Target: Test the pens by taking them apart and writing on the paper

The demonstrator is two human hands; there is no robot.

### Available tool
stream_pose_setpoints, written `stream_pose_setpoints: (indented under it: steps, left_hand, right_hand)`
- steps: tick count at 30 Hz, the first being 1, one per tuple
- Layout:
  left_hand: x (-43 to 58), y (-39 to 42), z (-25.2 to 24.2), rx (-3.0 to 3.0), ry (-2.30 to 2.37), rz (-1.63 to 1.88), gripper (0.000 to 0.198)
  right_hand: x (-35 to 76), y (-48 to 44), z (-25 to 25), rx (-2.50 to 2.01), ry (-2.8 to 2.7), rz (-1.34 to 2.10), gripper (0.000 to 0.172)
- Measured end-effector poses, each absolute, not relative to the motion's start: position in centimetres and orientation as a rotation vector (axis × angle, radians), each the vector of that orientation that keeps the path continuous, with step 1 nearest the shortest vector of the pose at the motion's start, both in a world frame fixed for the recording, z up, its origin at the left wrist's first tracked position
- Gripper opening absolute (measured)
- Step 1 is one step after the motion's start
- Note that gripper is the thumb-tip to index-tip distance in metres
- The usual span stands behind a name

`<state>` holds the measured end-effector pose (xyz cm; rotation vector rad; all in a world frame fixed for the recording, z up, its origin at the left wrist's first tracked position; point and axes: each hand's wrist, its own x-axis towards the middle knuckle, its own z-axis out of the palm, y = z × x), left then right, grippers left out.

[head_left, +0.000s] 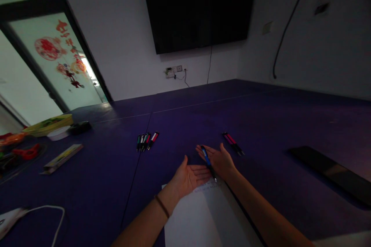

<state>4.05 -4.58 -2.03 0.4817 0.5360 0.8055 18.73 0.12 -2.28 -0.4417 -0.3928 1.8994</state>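
A blue pen (pixel 207 159) with a black grip and metal tip lies tilted across the fingers of both hands, its tip toward me. My right hand (pixel 222 162) is turned palm up, fingers stretched out flat and thumb raised, with the pen's upper part resting on it. Palm up as well, my left hand (pixel 189 177) has its fingers straight and its fingertips by the pen's lower end. Neither hand is closed round the pen. Beneath them is a white sheet of paper (pixel 199 216) with faint writing along its top edge, partly covered by the hands.
On the purple table (pixel 101 170) lie several pens (pixel 144 141) at the left and pink pens (pixel 232 142) at the right. A black flat object (pixel 333 173) is far right. A narrow box (pixel 63 157), red-handled scissors (pixel 26 152) and a white cable (pixel 59 216) lie left.
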Motion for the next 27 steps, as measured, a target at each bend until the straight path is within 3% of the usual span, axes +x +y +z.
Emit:
stream_pose_setpoints:
  steps: [27]
  left_hand:
    - [4.00,-4.54,-2.20,0.490,0.510,0.801,0.072]
  right_hand:
    - [19.04,0.22,-2.43,-0.462,-0.404,1.924,0.065]
